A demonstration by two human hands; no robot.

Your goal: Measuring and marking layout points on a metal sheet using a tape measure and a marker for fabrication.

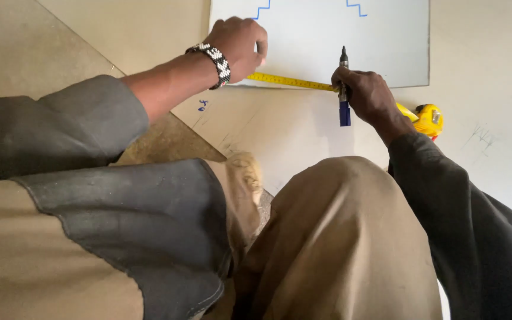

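Observation:
A pale sheet [327, 41] with blue stepped lines drawn on it lies on a larger light board [280, 124]. A yellow tape measure blade [288, 80] stretches along the sheet's near edge to its yellow case [428, 118] at the right. My left hand [238, 44], with a black-and-white beaded wristband, presses the blade's left end down onto the sheet. My right hand [365, 95] grips a blue marker pen [344, 89] held upright, its tip pointing away from me, at the blade near the sheet's edge.
My knees in tan trousers [339, 237] fill the lower middle of the view, with grey sleeves on both arms. A small blue mark [202, 105] sits on the board left of the tape. A bare concrete floor [25, 47] shows at the upper left.

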